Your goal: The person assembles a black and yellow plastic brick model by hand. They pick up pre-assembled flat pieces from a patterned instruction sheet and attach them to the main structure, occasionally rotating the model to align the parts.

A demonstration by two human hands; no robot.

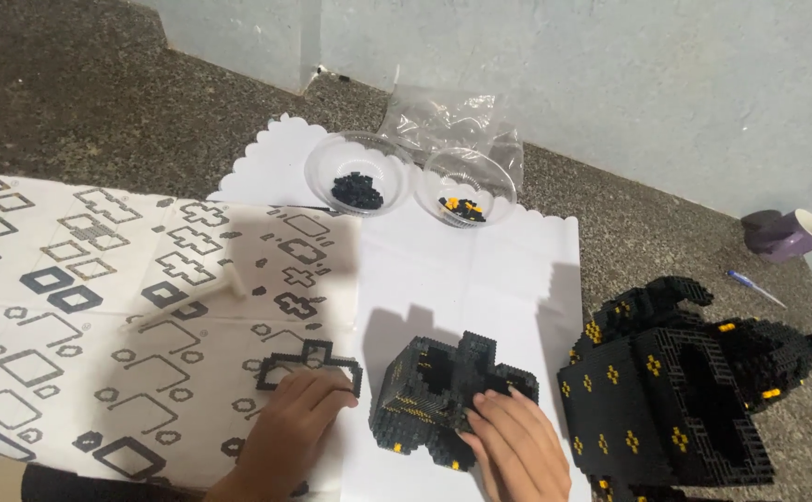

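Observation:
My left hand [287, 429] rests flat on the printed instruction sheet [99, 307], its fingertips touching a thin black brick outline piece [309, 364] that lies on the sheet. My right hand [515, 444] presses on the right side of a black block build with small yellow dots [434, 390], which stands on white paper [480, 279]. A larger black and yellow brick model [675, 390] stands just to the right of that hand.
Two clear bowls sit at the back: one [359, 172] with black bricks, one [469, 186] with black and yellow bricks. Behind them lies a crumpled clear plastic bag [443, 116]. At the far right are a purple mug [787, 232] and a pen [755, 288]. A white stick tool [192, 299] lies on the sheet.

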